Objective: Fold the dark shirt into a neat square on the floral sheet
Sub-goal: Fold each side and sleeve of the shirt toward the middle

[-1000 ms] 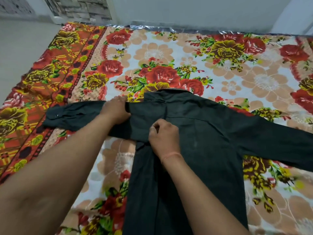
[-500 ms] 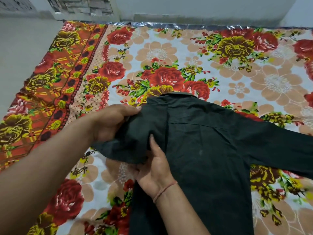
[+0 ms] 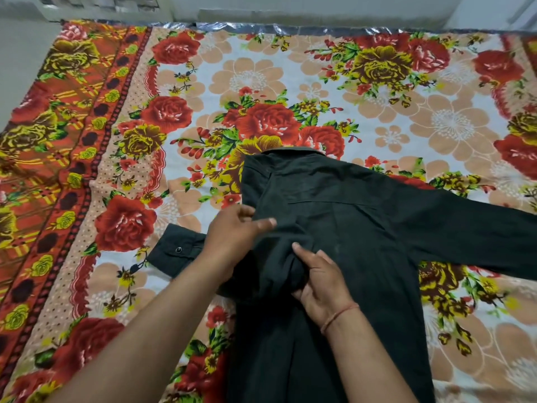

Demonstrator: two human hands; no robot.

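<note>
While sheet-borne, dark shirt [image 3: 363,234] beneath both hands [image 3: 279,257]

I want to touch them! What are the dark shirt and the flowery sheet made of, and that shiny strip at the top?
The dark shirt looks like matte woven cloth, maybe cotton: it creases softly. The floral sheet looks like thin printed fabric lying flat. The shiny strip looks like crinkled silvery plastic or foil; I can't tell which.

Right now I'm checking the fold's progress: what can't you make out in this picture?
- Dark shirt hem: head view, cut off by bottom edge.
- Its right sleeve end: cut off by right edge.
- Left sleeve between cuff and body: hidden under left hand.
- Fabric under right hand: covered.
</note>
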